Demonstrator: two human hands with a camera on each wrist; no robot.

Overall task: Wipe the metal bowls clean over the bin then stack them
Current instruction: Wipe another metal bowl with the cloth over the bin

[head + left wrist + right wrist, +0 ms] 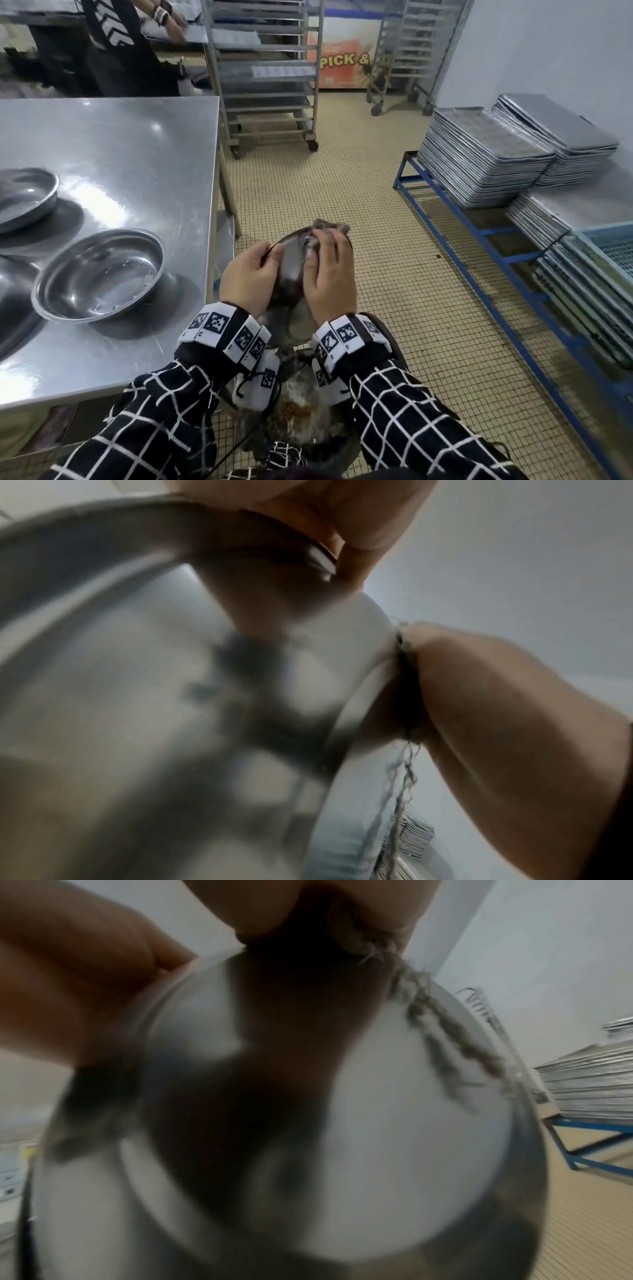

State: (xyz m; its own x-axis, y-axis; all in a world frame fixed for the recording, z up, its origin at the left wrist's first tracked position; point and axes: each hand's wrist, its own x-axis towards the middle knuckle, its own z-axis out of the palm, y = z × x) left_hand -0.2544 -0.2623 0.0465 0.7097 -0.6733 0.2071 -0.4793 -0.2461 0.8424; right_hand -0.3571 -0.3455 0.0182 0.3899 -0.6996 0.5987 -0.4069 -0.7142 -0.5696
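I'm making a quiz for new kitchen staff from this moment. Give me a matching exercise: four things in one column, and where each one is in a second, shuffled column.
Things:
1. held bowl
2. grey rag
3. empty bowl
4. stacked trays

Places:
A. on the blue rack by the wall
B. on the steel table
C. under the right hand, against the held bowl
D. gripped at its rim by the left hand, above the bin

Pairs: 1-D, 2-C, 3-B, 4-A
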